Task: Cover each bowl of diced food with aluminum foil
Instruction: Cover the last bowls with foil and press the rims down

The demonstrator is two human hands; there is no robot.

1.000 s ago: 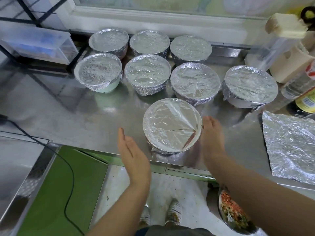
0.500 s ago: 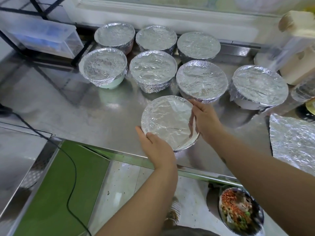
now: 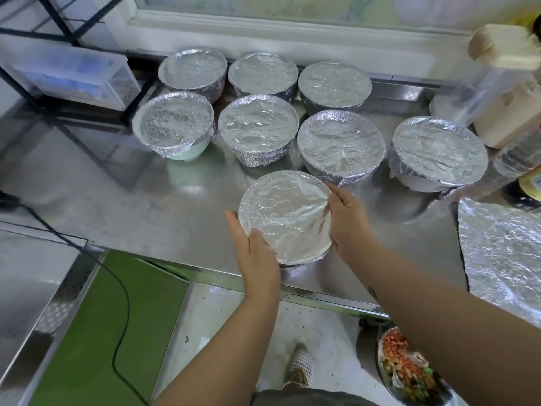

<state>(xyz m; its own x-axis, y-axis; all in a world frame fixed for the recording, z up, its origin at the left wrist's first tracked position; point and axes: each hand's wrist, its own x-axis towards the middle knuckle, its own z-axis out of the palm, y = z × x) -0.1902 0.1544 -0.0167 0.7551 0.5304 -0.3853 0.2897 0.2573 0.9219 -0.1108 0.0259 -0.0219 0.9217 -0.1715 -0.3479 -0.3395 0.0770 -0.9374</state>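
A foil-covered bowl (image 3: 282, 213) stands out near the front edge of the steel counter (image 3: 164, 218). My left hand (image 3: 257, 256) grips its near-left rim, thumb on the foil top. My right hand (image 3: 347, 224) grips its right rim, thumb on the foil edge. Several more foil-covered bowls (image 3: 257, 124) stand in two rows behind it, with one (image 3: 437, 150) apart at the right. A loose foil sheet (image 3: 503, 259) lies flat at the right. An uncovered bowl of diced food (image 3: 407, 367) sits low at the bottom right, below the counter edge.
Bottles and a cream container (image 3: 509, 92) crowd the back right corner. A clear plastic box (image 3: 67, 74) sits on a black rack at the back left. A black cable (image 3: 117, 303) runs down over the green surface at the left. My shoe (image 3: 298, 367) shows on the floor.
My hands went from open on either side of the front bowl to gripping its rim. The bowl now sits slightly farther from the counter's front edge.
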